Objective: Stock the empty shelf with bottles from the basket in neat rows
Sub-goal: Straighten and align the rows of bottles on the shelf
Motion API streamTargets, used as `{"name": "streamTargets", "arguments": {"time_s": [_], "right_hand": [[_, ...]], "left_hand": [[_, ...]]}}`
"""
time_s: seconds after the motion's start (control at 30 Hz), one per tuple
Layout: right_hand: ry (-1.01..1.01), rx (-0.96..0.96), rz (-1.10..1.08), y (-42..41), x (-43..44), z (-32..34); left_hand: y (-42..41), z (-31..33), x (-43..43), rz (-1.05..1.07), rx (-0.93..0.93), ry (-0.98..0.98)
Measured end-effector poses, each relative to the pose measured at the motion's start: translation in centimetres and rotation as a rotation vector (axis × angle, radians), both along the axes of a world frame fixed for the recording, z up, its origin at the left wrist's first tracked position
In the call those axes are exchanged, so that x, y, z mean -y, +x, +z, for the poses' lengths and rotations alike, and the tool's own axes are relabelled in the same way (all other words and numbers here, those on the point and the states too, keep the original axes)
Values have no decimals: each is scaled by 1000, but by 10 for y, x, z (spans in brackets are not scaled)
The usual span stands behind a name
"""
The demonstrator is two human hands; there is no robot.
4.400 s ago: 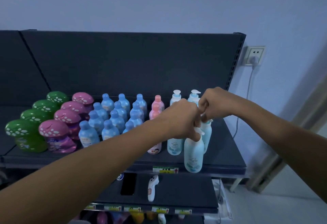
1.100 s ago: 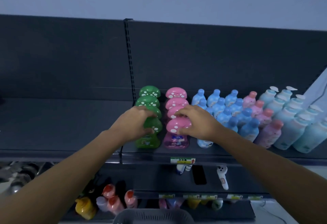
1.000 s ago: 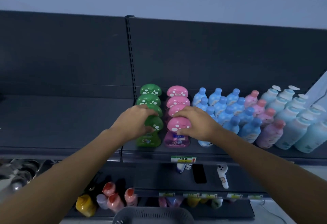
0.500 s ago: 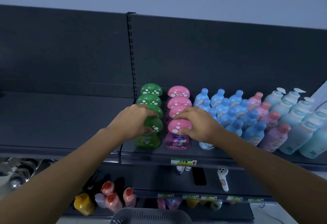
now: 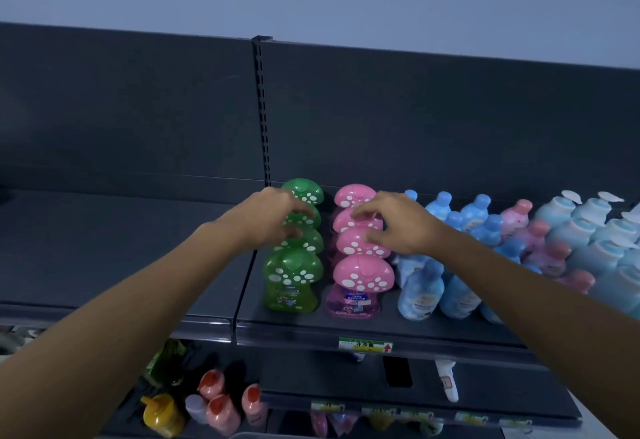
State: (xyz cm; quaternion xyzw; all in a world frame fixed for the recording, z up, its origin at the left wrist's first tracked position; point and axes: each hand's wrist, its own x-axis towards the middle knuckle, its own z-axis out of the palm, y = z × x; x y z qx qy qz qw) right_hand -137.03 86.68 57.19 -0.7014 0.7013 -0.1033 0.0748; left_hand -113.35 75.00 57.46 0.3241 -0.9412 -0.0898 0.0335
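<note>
Head camera view, looking forward and down along two bare forearms to a dark metal shelf (image 5: 450,338).

The task's bottles stand upright on this shelf, in rows that run front to back, away from the person. The left hand (image 5: 266,222) is over the middle of the row of green bottles (image 5: 292,281). The right hand (image 5: 403,225) is over the middle of the row of pink bottles (image 5: 360,288), just beside the green row. Each hand is above its own row, so the left is nearer green and the right nearer pink.

Neither grip clasps anything. The fingers are spread and loosely bent, and the fingertips appear to touch the caps of the second and third bottles in each row. This looks like the step of squaring the two rows, which calls for small nudges along the front-to-back line.

The green and pink bottles are glossy, see-through plastic. They have broad, domed mushroom caps dotted white and squat, waisted bodies with labels.

To the right, smooth blue bottles (image 5: 420,291) with round caps stand close together. Beyond them are pale pump bottles (image 5: 588,227), blurred. On a lower shelf are orange-capped bottles (image 5: 218,407).
</note>
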Motion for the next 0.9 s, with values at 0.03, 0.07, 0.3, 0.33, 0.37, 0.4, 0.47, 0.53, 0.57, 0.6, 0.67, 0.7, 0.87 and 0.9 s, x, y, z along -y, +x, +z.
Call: {"name": "streamTargets", "arguments": {"time_s": [0.03,0.07,0.3,0.33,0.37,0.4,0.47,0.53,0.57,0.6,0.67,0.7,0.87,0.9], "right_hand": [[29,5,17,0,2,-1],[45,12,28,0,4,-2],[92,-51,87,-4,10,-6],[90,-60,88,-5,10,-7],[82,-65,86,-5,11,-8],[73,-67,84,-6,12,-10],[61,-62,88,-5,14,-12],[49,-42,95,-5,15,-14],[42,-35,96,-5,15,-16],[37,-30,96,-5,16,-17],[35,-28,97,-5,16,-18],[39,-27,98,-5,16,-18],[57,-33,107,-6,18,-15],[61,-37,108,-6,18,-15]], "left_hand": [[-1,-2,3,-2,30,21],[-2,-3,5,-3,56,33],[-5,-10,12,20,63,30],[-6,-11,13,28,61,26],[-7,-11,13,33,59,18],[-8,-11,14,35,57,9],[-9,-11,14,32,53,-11],[-9,-11,14,29,49,-23],[-8,-11,13,30,46,-23],[-8,-11,13,29,44,-22],[-8,-11,12,24,51,-25],[-7,-10,11,19,57,-29],[-5,-11,8,2,82,-66],[-4,-11,8,0,80,-71]]}}
